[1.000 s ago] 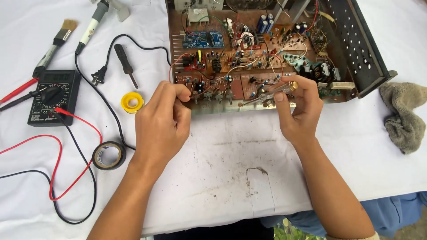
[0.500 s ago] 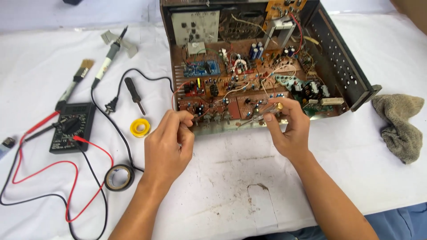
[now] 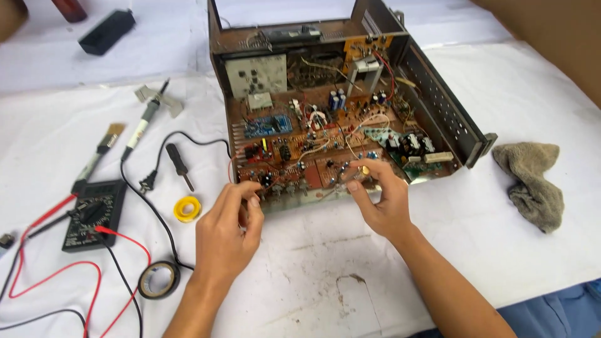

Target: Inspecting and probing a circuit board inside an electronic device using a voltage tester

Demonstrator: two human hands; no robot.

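1. A roll of black tape (image 3: 157, 280) lies flat on the white table cover (image 3: 300, 281), nearest the viewer, just left of the left forearm
2. The left hand (image 3: 226, 235) rests by the front edge of the open chassis (image 3: 341, 112); its fingers are curled in, thumb and forefinger pinched together, though what they pinch is too small to tell
3. The right hand (image 3: 379, 200) sits at the same front edge, its fingertips closed on a small part or wire end on the circuit board (image 3: 300, 150)
4. The board lies inside the chassis, mid-table, touching both hands at its near edge
5. To the left lie a small yellow roll (image 3: 186, 208), a black screwdriver (image 3: 180, 164) and a black multimeter (image 3: 92, 215) with red and black leads
6. A crumpled grey rag (image 3: 532, 181) lies well apart on the right
7. Farther back on the left are a paintbrush (image 3: 100, 155) and a soldering iron (image 3: 145, 122) on its stand
8. A black box (image 3: 106, 31) lies at the far left corner
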